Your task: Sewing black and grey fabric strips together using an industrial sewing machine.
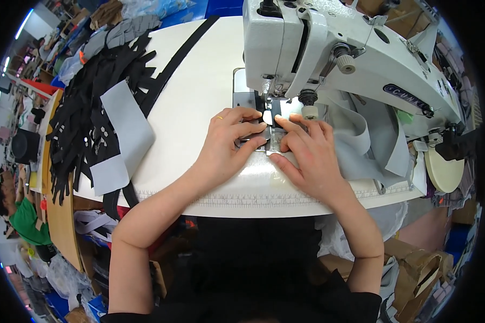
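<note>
Both hands meet at the needle area of a white sewing machine (328, 48). My left hand (224, 134), with a ring on one finger, is closed, its fingertips at the left edge of the metal plate beside a short black strap (276, 111). From the other side, my right hand (307, 148) curls its fingers over that strap, thumb lower down near the metal guide (273, 144). A small white piece (268, 117) shows between the fingertips. How firmly each hand grips the strap is partly hidden by the fingers.
A heap of black straps (83, 116) lies at the left, a grey fabric piece (129, 132) on it. One long black strap (172, 64) runs to the table's back edge. Grey fabric (355, 134) bunches under the machine arm. A ruler strip (242, 201) lines the front edge. A person in green (29, 220) is far left.
</note>
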`<control>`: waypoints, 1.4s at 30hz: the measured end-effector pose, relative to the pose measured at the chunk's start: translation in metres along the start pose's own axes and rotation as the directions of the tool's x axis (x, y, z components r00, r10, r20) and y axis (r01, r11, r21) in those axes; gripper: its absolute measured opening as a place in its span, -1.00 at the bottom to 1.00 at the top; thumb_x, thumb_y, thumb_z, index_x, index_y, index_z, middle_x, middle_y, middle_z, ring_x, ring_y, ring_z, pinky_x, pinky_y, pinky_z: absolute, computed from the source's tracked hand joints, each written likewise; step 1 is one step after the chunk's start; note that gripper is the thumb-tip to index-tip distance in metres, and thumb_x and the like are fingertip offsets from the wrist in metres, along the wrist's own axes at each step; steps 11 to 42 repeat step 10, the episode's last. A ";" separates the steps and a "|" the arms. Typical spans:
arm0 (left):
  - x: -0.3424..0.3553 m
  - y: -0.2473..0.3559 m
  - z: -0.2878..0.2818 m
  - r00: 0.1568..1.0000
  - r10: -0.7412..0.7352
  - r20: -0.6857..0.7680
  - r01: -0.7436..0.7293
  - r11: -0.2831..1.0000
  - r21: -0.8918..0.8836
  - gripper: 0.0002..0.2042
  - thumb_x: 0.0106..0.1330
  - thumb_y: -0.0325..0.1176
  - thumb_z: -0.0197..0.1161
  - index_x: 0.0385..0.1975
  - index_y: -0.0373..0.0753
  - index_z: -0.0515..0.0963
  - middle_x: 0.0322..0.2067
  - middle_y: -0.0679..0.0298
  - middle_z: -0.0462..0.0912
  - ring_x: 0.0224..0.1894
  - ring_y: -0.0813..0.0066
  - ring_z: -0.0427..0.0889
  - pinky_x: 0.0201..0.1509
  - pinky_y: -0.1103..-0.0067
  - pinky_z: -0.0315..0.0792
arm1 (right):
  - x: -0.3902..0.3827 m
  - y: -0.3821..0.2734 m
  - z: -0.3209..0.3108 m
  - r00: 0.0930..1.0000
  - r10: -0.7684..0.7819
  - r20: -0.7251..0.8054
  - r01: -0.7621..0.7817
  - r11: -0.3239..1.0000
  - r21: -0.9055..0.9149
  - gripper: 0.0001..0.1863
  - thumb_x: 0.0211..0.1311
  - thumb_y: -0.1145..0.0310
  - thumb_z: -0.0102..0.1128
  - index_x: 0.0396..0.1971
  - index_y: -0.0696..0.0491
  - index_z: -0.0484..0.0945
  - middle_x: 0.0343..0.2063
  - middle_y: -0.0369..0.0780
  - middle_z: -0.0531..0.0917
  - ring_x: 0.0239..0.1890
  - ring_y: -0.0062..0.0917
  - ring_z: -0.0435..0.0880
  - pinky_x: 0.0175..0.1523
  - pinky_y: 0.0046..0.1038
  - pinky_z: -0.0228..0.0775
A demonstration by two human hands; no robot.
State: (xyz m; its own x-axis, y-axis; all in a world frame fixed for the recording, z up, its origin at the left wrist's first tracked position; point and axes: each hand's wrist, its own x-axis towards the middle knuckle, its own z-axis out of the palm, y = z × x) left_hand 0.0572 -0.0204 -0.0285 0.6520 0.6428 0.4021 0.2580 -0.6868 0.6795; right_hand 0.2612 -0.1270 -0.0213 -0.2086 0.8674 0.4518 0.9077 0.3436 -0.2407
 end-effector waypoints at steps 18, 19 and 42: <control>0.011 -0.001 -0.010 0.988 -0.118 0.102 0.126 0.989 -0.074 -0.65 0.16 -0.45 0.52 -0.03 -0.24 0.72 0.15 0.14 0.67 0.27 0.17 0.49 0.38 0.33 0.35 | 0.007 -0.002 0.002 0.999 0.020 0.036 -0.016 0.994 -0.106 -0.64 0.32 0.02 0.32 -0.36 0.04 0.53 0.18 -0.09 0.63 0.23 -0.11 0.46 0.42 0.05 0.04; 0.011 -0.001 -0.010 0.988 -0.118 0.102 0.126 0.989 -0.074 -0.65 0.16 -0.45 0.52 -0.03 -0.24 0.72 0.15 0.14 0.67 0.27 0.17 0.49 0.38 0.33 0.35 | 0.007 -0.002 0.002 0.999 0.020 0.036 -0.016 0.994 -0.106 -0.64 0.32 0.02 0.32 -0.36 0.04 0.53 0.18 -0.09 0.63 0.23 -0.11 0.46 0.42 0.05 0.04; 0.011 -0.001 -0.010 0.988 -0.118 0.102 0.126 0.989 -0.074 -0.65 0.16 -0.45 0.52 -0.03 -0.24 0.72 0.15 0.14 0.67 0.27 0.17 0.49 0.38 0.33 0.35 | 0.007 -0.002 0.002 0.999 0.020 0.036 -0.016 0.994 -0.106 -0.64 0.32 0.02 0.32 -0.36 0.04 0.53 0.18 -0.09 0.63 0.23 -0.11 0.46 0.42 0.05 0.04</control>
